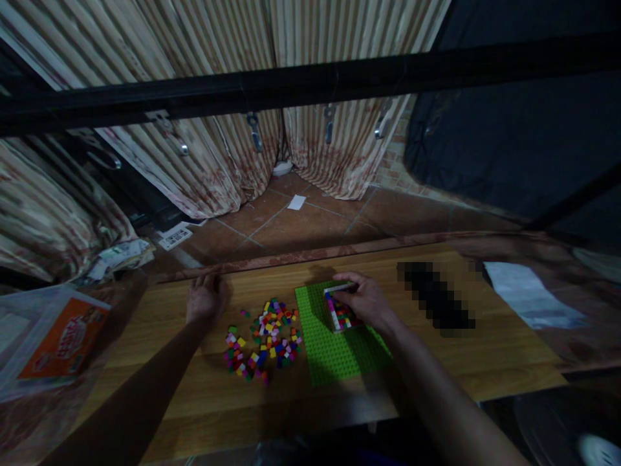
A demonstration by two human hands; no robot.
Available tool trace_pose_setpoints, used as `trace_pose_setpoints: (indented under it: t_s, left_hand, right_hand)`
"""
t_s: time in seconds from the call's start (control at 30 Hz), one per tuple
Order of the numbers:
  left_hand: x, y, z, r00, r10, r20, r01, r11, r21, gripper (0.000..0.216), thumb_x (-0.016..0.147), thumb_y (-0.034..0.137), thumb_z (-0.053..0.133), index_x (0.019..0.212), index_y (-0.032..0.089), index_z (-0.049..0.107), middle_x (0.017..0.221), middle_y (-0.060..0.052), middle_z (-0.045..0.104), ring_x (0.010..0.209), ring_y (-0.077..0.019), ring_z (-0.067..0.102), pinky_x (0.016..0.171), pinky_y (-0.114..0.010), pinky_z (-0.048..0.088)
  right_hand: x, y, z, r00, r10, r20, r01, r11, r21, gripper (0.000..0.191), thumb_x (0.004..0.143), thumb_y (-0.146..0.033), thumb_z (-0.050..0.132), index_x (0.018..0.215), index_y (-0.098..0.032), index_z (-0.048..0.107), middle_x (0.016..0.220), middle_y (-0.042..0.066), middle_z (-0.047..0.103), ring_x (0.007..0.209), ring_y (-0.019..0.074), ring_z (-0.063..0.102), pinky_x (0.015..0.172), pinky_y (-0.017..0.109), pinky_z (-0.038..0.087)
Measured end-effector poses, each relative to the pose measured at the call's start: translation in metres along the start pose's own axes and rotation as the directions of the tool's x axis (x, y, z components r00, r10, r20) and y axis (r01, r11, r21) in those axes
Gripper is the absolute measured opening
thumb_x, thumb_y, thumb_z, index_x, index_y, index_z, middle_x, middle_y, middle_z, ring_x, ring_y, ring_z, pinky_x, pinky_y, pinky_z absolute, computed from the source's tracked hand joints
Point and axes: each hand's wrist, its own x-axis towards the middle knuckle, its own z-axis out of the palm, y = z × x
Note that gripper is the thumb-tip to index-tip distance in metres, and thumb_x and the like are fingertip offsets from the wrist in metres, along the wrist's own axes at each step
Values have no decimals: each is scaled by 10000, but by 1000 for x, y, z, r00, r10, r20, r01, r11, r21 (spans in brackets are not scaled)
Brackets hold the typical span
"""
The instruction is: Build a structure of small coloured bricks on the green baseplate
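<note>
My right hand (366, 299) is closed around the far and right sides of a small brick build (336, 316). The build has pale edges and several colours of bricks inside, and sits on a green baseplate (320, 359). My fingers and palm hide part of it. To the left of the plate lies a loose spread of small toy bricks (274, 330) in many colours. My left hand (206, 299) rests on the wooden table near its far edge, left of the bricks. Its fingers are loosely bent, and nothing shows in them.
The wooden table (194, 408) carries a dark pixelated shape (436, 298) at right. A plastic bag with an orange label (63, 340) lies beyond the left side, and a white sheet (528, 291) beyond the right. A dark metal bar (291, 87) with hooks crosses before striped curtains (218, 162).
</note>
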Motion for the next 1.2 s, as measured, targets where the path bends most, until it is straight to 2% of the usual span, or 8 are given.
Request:
trace_pose_setpoints:
  t_s: [0.1, 0.3, 0.7, 0.9, 1.1, 1.2]
  left_hand:
    - [0, 2, -2, 1000, 12, 5, -12, 1000, -13, 427, 861, 378, 386, 1158, 148, 590, 1203, -132, 595, 1181, -282, 485, 1054, -431, 369]
    - [-1, 3, -3, 1000, -11, 9, 11, 1000, 1, 422, 861, 380, 393, 1155, 150, 590, 1193, -146, 589, 1169, -292, 481, 1043, -438, 377]
    - [-1, 3, -3, 1000, 8, 10, -8, 1000, 20, 425, 871, 378, 375, 1148, 140, 592, 1196, -143, 592, 1165, -290, 491, 1039, -434, 380]
    - [-1, 2, -1, 1000, 4, -2, -4, 1000, 6, 405, 859, 350, 393, 1157, 160, 590, 1188, -128, 597, 1168, -280, 491, 1055, -429, 363]
    - [0, 2, -2, 1000, -7, 24, 7, 1000, 2, 423, 859, 380, 384, 1161, 160, 583, 1207, -125, 587, 1184, -288, 478, 1063, -431, 361]
    - [0, 2, -2, 1000, -1, 18, 1, 1000, 11, 440, 863, 392, 373, 1171, 154, 579, 1220, -129, 580, 1203, -291, 467, 1071, -426, 357]
  right_hand:
    - [1, -1, -1, 1000, 17, 0, -17, 1000, 0, 410, 635, -180, 723, 1043, -209, 705, 830, 17, 735, 681, 166, 662, 652, 302, 521]
    - [2, -3, 1, 999, 13, -29, -13, 1000, 21, 370, 612, -146, 725, 975, -216, 719, 937, 33, 744, 766, 176, 684, 721, 316, 538]
    - [3, -7, 3, 995, 93, -17, -92, 993, 72, 345, 603, -148, 709, 943, -208, 722, 862, 20, 742, 715, 170, 685, 661, 298, 543]
    - [2, -4, 6, 997, 66, -35, -64, 995, 71, 325, 604, -162, 707, 925, -206, 722, 888, 24, 738, 723, 162, 679, 645, 283, 540]
    - [-1, -2, 6, 999, 18, -38, -15, 998, 61, 306, 614, -191, 702, 920, -196, 720, 784, 12, 727, 665, 154, 658, 623, 270, 523]
    - [-2, -1, 5, 1000, 12, -27, -9, 994, 111, 333, 634, -250, 689, 960, -189, 712, 754, 9, 717, 634, 152, 641, 599, 269, 510]
